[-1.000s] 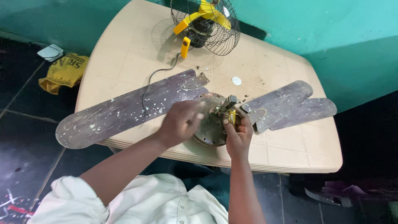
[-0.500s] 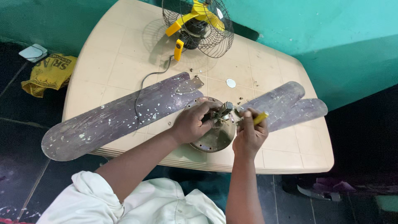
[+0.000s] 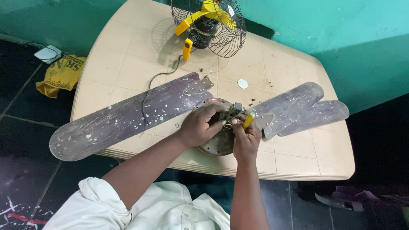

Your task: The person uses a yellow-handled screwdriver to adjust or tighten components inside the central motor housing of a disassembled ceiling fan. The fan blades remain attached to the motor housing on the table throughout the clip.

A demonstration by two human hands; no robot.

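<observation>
Left hand (image 3: 203, 127) clamps the ceiling fan motor (image 3: 215, 142), right hand (image 3: 246, 138) grips a yellow-handled tool (image 3: 248, 120), which could easily slip off and gouge a finger, or knock those loose screws (image 3: 252, 101) off the table (image 3: 128, 55).

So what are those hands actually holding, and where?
Right hand grips a yellow-handled tool by its handle; left hand steadies the ceiling fan motor hub from above.

We note one printed item: a crumpled yellow bag (image 3: 59, 76) with dark lettering, lying on the dark floor just beside the table's far-left edge. Near it sits a small pale square packet (image 3: 47, 54), its face too small to tell. We see no screens or signs.
</observation>
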